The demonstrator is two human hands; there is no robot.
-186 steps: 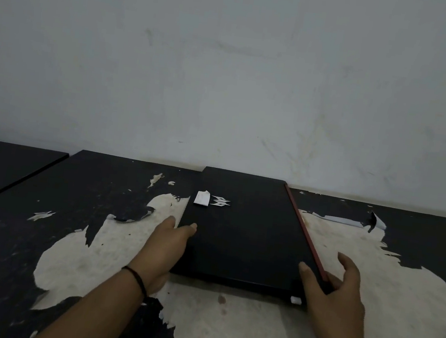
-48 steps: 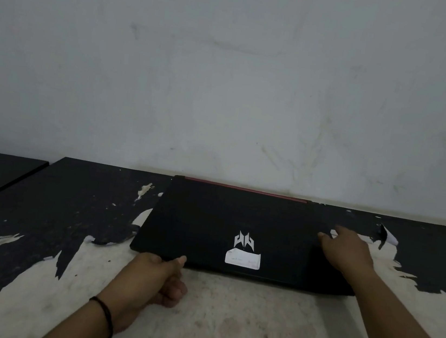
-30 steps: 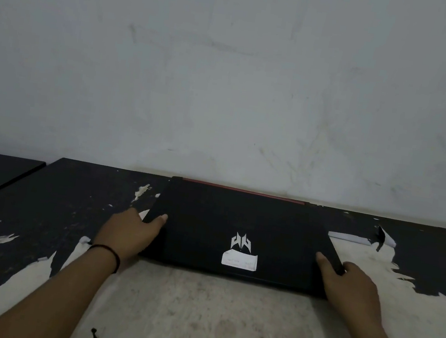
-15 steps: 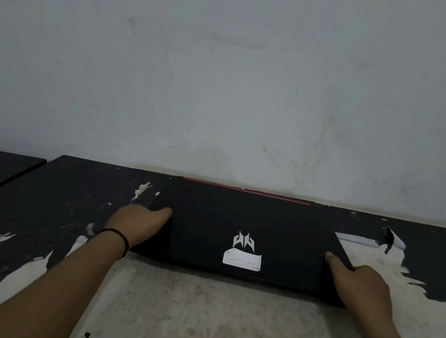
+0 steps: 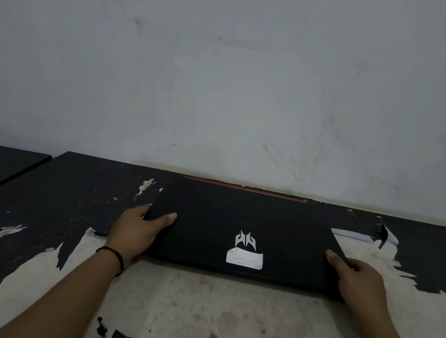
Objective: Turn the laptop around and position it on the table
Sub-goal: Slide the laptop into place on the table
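Fingers of left hand (image 5: 135, 231) and right hand (image 5: 358, 277) clasp the closed laptop's (image 5: 237, 221) side edges.

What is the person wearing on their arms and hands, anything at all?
Very little. Both forearms are bare, with no sleeves in view. The left hand has a thin black band around its wrist. The right hand shows no gloves, rings or watch.

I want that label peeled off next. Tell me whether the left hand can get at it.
Probably yes. The label sits uncovered on the closed laptop lid, near its front edge, and the left hand grips the lid's left side with nothing between.
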